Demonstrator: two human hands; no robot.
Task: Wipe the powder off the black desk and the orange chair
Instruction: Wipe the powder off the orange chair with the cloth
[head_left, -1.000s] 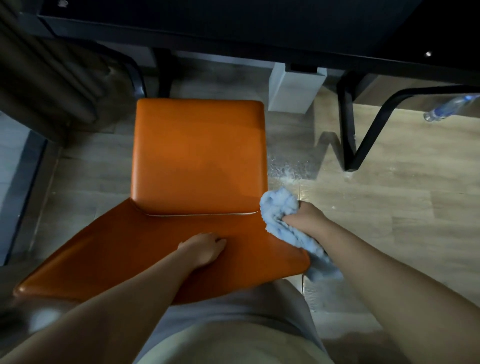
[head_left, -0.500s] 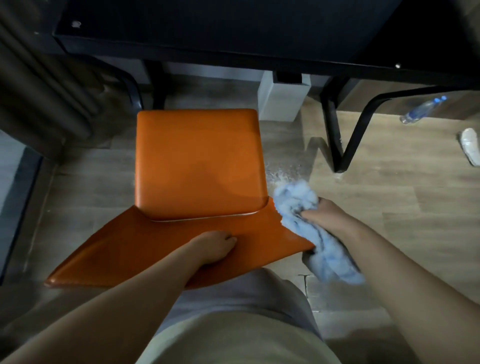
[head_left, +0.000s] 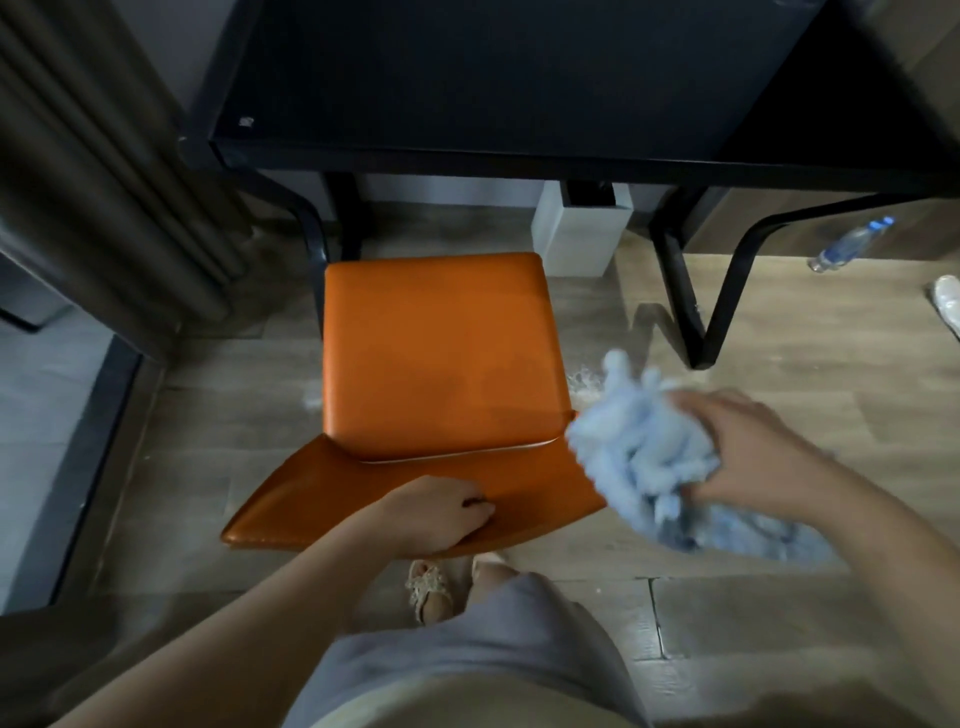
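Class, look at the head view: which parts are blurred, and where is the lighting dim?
Head view: the blue cloth and right hand are motion-blurred; the left hand on the orange chair is sharper; the black desk lies in deep shadow.

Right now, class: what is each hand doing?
Left hand: fingers curled over the orange leather chair's backrest edge, gripping it.
Right hand: gripping the fluffy light-blue cloth.

Floor: I see wood-look planks (head_left: 779, 332), with grey tile (head_left: 47, 441) past a dark threshold strip at left.
Curtain: dark pleated folds (head_left: 104, 182) hang at upper left.
Bin: a pale grey box (head_left: 582, 239) stands on the floor.
Loose items: a plastic bottle (head_left: 852, 244) lies at far right, near a white shoe (head_left: 948, 306).
Light: dim, I note.
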